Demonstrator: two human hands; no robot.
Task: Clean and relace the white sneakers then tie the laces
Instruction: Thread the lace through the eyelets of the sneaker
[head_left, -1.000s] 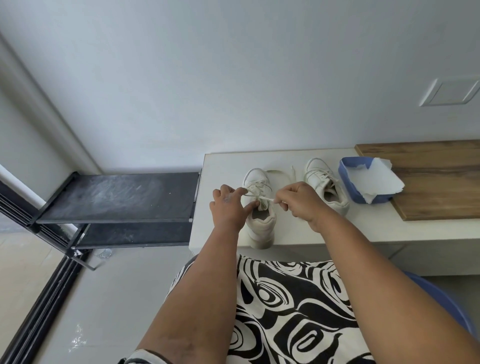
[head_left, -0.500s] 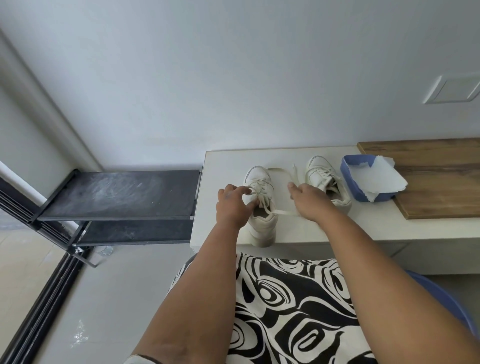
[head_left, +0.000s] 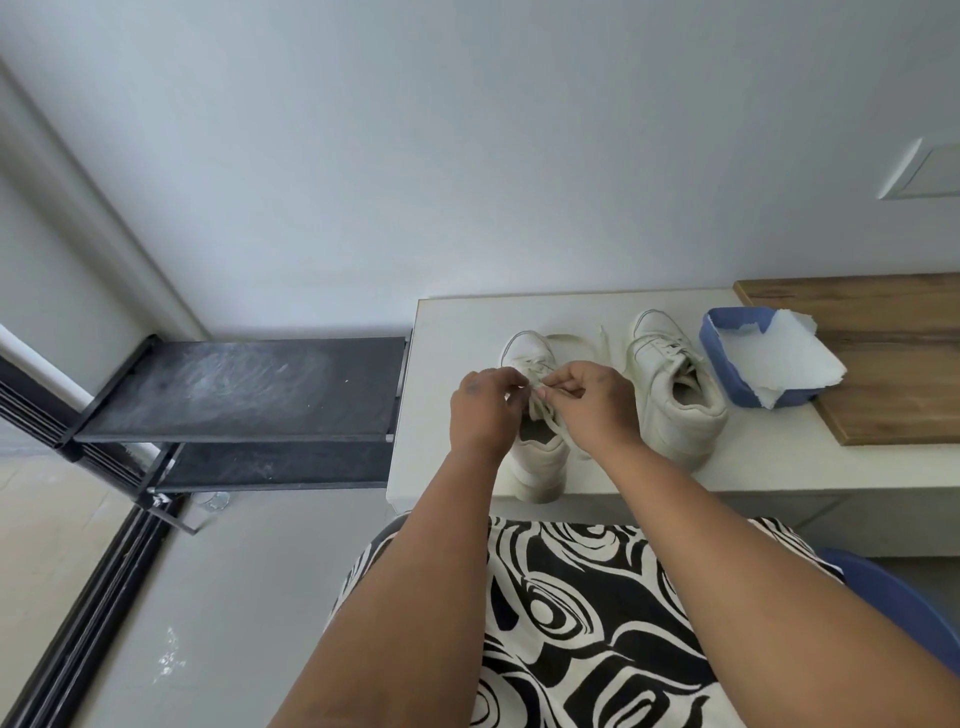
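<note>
Two white sneakers stand on a white bench (head_left: 457, 322), toes toward the wall. Over the left sneaker (head_left: 537, 457) both my hands meet at the tongue. My left hand (head_left: 483, 410) pinches one end of its white lace (head_left: 545, 415) and my right hand (head_left: 592, 405) pinches the other, fingertips almost touching. A loop of lace trails behind the toe toward the right sneaker (head_left: 675, 395), which stands untouched with its laces in place. The left sneaker's eyelets are hidden by my fingers.
A blue tray (head_left: 724, 374) holding white paper sits on a wooden board (head_left: 893, 374) at the right. A black metal shoe rack (head_left: 244, 389) stands left of the bench. My lap in black-and-white patterned cloth fills the foreground.
My right hand, which had pulled the lace out to the right, has come back to the middle of the left sneaker and now meets my left hand.
</note>
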